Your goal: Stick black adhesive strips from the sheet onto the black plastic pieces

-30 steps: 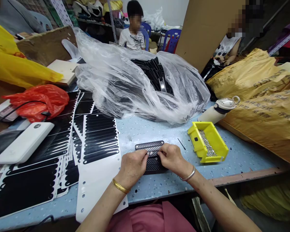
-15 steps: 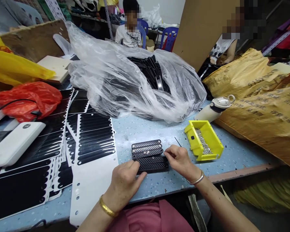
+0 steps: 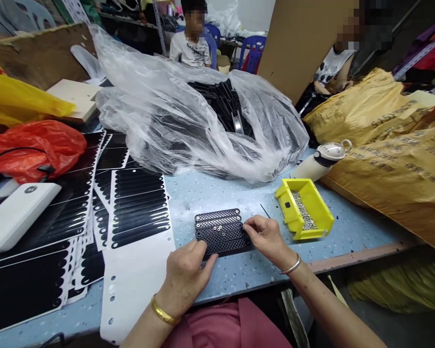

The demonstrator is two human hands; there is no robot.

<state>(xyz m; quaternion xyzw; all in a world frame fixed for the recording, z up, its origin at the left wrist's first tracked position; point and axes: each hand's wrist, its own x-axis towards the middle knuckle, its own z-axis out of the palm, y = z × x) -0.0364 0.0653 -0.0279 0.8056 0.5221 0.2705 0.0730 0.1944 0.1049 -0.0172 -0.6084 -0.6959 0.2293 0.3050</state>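
Note:
Several black strips with a raised diamond pattern lie side by side on the table as one block. Small silver rings rest loose on the middle strips, and others sit at the left and right ends of the upper ones. My left hand holds the block's near left corner between thumb and curled fingers. At the right end, my right hand pinches thumb and forefinger against a strip's tip; whatever is between them is too small to make out. A thin dark rod lies just beyond that hand.
A yellow bin of small silver pieces stands to the right, before a pale bottle. Clear plastic around black parts spans the back. Black die-cut sheets and a white power bank lie left. Two people sit beyond.
The strips, earlier in two slightly offset groups, now sit closer together in one more even block. My right hand has moved slightly left; my left hand keeps its place at the corner.

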